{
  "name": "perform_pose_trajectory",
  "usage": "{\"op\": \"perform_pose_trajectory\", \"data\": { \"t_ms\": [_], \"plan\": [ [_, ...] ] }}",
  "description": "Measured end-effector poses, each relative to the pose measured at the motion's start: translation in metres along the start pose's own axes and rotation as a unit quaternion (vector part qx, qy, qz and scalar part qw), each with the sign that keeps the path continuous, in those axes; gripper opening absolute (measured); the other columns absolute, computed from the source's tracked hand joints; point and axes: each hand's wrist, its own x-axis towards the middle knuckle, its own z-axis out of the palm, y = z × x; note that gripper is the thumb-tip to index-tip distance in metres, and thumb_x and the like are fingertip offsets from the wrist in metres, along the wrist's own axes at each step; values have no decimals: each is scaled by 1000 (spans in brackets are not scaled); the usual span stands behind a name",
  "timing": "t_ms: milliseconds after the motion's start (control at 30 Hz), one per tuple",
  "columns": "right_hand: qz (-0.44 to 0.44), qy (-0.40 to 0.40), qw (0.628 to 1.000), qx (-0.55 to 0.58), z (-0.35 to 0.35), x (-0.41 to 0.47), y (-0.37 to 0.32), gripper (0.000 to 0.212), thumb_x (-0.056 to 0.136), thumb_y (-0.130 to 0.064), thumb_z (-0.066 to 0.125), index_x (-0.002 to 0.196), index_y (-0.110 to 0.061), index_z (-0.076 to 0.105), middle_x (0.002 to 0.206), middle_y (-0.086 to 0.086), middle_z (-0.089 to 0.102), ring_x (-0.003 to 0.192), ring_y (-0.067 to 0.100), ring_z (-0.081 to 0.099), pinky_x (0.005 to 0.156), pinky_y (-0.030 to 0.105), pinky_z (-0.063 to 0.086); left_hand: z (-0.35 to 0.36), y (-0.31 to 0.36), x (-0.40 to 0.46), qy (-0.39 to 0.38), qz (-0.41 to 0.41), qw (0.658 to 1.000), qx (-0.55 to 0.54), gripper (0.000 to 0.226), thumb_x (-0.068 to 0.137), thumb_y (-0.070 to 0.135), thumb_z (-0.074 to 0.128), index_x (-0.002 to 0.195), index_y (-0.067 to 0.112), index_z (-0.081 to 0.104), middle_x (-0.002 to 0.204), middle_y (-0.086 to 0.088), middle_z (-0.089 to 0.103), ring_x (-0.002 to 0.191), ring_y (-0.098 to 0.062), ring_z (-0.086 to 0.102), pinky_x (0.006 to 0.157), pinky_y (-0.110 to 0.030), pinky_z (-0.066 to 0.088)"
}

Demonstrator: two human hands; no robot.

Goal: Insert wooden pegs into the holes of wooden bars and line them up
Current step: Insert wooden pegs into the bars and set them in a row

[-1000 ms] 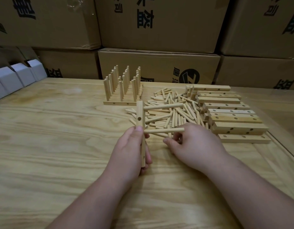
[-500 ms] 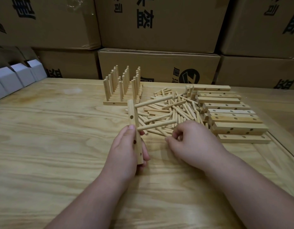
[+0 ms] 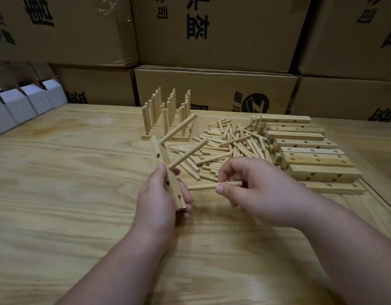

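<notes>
My left hand (image 3: 161, 194) grips a wooden bar (image 3: 166, 170) held on end above the table, tilted to the left. Two pegs (image 3: 185, 157) stick out of the bar toward the upper right, and open holes show on its near face. My right hand (image 3: 251, 183) pinches a loose peg (image 3: 212, 186) that lies level, its tip pointing at the bar's lower part, a little short of it. A heap of loose pegs (image 3: 229, 146) lies behind both hands. Finished bars with upright pegs (image 3: 168, 113) stand in rows at the back.
A stack of bare drilled bars (image 3: 311, 155) lies at the right. Cardboard boxes (image 3: 212, 89) wall off the table's far edge. White cartons (image 3: 25, 102) stand at the far left. The wooden table (image 3: 58, 194) runs wide to the left and front.
My right hand has lifted a peg out of the heap and brought it toward the bar. The left hand has tilted the bar further left.
</notes>
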Motion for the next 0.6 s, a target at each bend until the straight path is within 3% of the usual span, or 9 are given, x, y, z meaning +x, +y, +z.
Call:
{"op": "perform_pose_trajectory", "data": {
  "t_ms": [200,367,467,600],
  "plan": [
    [-33,-6,999,24,1,-1,-2,6,95,-39,69,93,-37,63,76,-10,72,66,12,66,65,38,58,0,-1,0,7,-6,1000,1,42,106,43,34,90,16,62,50,-6,56,36,-18,47,35,-26,38],
    [-51,-46,997,-26,4,-3,-4,8,93,-43,69,102,-43,68,83,-21,67,67,-2,62,56,19,50,-1,-2,1,13,9,1000,6,41,106,41,33,91,17,62,54,-4,55,36,-18,45,35,-26,36],
    [-57,-51,996,-42,6,-4,-6,8,95,-40,68,102,-40,69,80,-15,65,62,0,56,54,18,47,-2,-4,3,26,21,999,24,42,106,41,34,87,17,62,57,-3,56,35,-19,44,36,-26,36],
    [-54,-47,995,-63,9,-4,-7,7,94,-42,67,100,-39,69,85,-29,63,73,-7,60,57,11,45,-2,-4,3,38,20,999,33,42,105,43,34,86,17,63,56,-4,56,35,-21,43,38,-26,36]
  ]
}}
